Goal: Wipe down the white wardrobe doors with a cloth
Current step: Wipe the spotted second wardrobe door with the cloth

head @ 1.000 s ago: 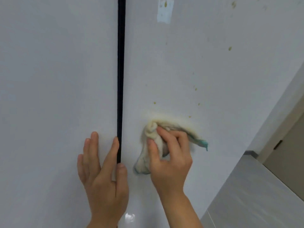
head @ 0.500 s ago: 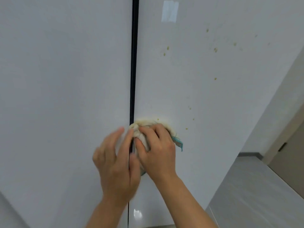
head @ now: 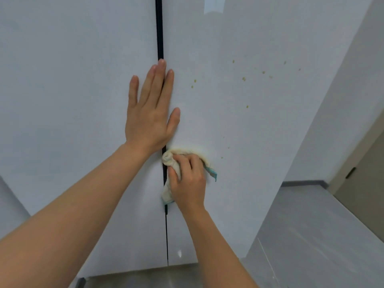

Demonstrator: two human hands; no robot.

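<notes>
Two white wardrobe doors fill most of the view, seen from above and close up: the left door [head: 72,90] and the right door [head: 249,121], split by a thin dark vertical gap [head: 159,28]. To the right, a pale wall [head: 342,111] meets a grey floor [head: 311,235] along a dark skirting board [head: 301,182], and part of a beige door [head: 365,183] shows at the far right edge.

Small yellowish-green spots [head: 243,79] are scattered over the upper part of the right door, with a few more lower down near the cloth.

The left hand [head: 150,113] lies flat against the doors, fingers straight and pointing up, its palm on the left door and its forefinger and thumb reaching across the gap onto the right door. It holds nothing.

Just below it, the right hand [head: 188,179] has its fingers curled tight round a bunched cream cloth [head: 169,161] with a teal edge, pressing it to the right door right beside the gap. Part of the cloth hangs down below the hand, over the gap. A faint yellowish smear arcs along the door just above the cloth.
</notes>
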